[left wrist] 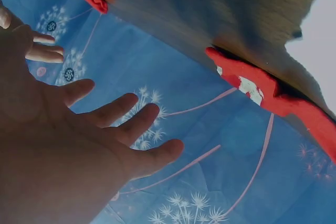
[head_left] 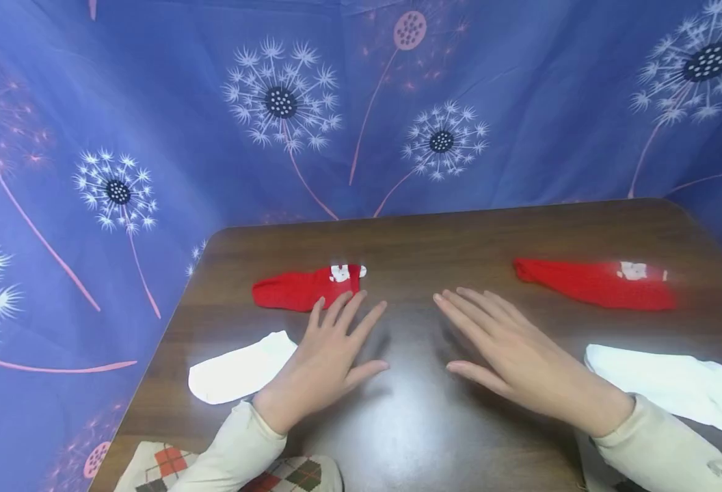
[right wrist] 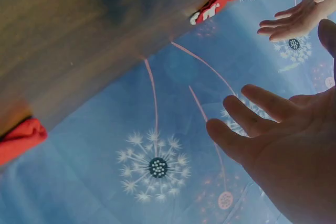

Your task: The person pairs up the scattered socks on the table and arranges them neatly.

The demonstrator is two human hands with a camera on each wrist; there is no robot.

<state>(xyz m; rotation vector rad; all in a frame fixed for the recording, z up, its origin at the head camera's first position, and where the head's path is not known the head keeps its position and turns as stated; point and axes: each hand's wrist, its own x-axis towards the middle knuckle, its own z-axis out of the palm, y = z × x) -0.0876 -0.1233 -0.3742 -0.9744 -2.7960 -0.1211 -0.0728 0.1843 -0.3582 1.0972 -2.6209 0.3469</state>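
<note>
Both hands hover over the table with nothing in them. My left hand (head_left: pixel 330 359) has its fingers spread, its fingertips in front of a red sock (head_left: pixel 293 290) with a white patch. A white sock (head_left: pixel 238 369) lies at its left, partly behind the wrist. Fingers extended, my right hand (head_left: pixel 515 352) points toward the table's middle. Beyond it on the right lies a second red sock (head_left: pixel 589 281), also with a white patch. Next to the right forearm is another white sock (head_left: pixel 669 386). In the left wrist view, the nearer red sock (left wrist: pixel 252 85) is apart from the fingers.
The brown wooden table (head_left: pixel 422 253) has rounded far corners. Behind it and along the left hangs a blue cloth (head_left: pixel 367 116) printed with dandelions. Argyle-patterned fabric (head_left: pixel 299 473) shows at the near edge, below the left sleeve (head_left: pixel 238 444).
</note>
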